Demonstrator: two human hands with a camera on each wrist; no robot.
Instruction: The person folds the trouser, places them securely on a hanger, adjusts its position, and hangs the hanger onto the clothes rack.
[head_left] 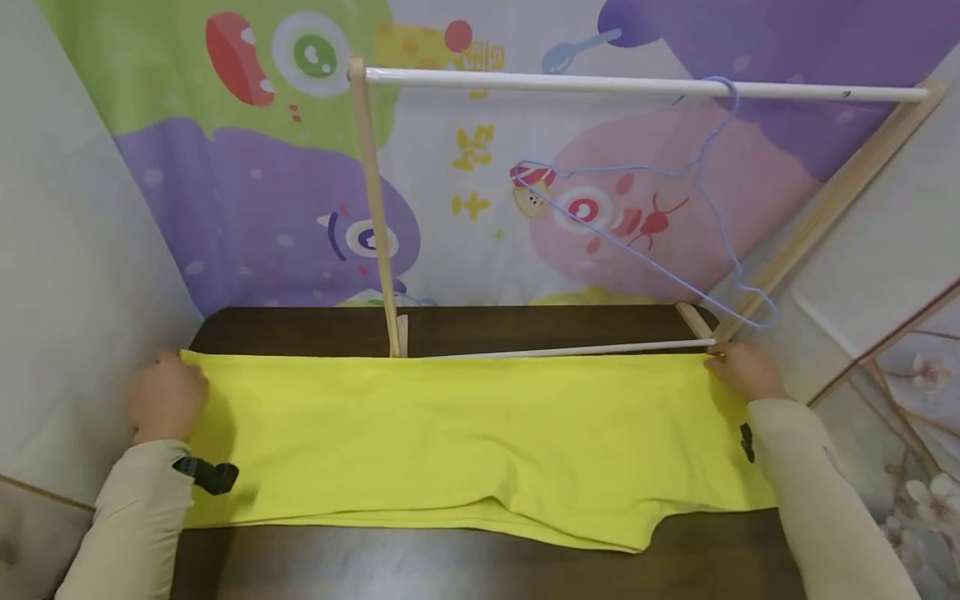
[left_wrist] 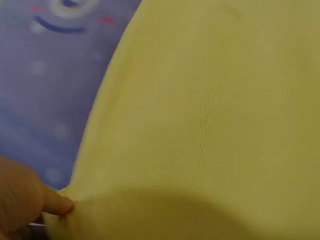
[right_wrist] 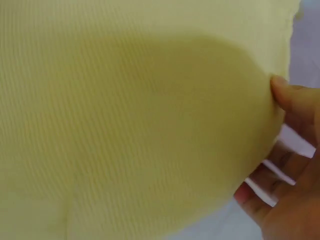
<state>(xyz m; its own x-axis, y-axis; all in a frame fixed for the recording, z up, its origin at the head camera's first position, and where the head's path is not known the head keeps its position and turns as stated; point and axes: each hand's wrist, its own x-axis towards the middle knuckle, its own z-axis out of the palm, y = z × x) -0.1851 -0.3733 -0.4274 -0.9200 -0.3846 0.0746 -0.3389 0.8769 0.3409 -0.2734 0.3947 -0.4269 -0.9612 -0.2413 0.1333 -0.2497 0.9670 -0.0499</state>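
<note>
Yellow cloth (head_left: 420, 433) stretches across the dark table between the two hands, its top edge nearly straight and its lower edge layered and uneven. At the cloth's upper left corner, the left hand (head_left: 167, 396) pinches the fabric; the left wrist view shows that hand (left_wrist: 25, 200) with a fingertip on the yellow edge (left_wrist: 175, 120). The right hand (head_left: 746, 371) grips the upper right corner. In the right wrist view, the thumb of this hand (right_wrist: 290, 160) presses on the cloth (right_wrist: 150, 120) near its edge, other fingers behind.
Behind the cloth stands a wooden rack with a white top rail (head_left: 525, 81). A blue wire hanger (head_left: 622, 242) hangs from it at the right, tilted. The dark table (head_left: 375, 567) shows in front of the cloth. Printed cartoon fabric (head_left: 262, 225) covers the back.
</note>
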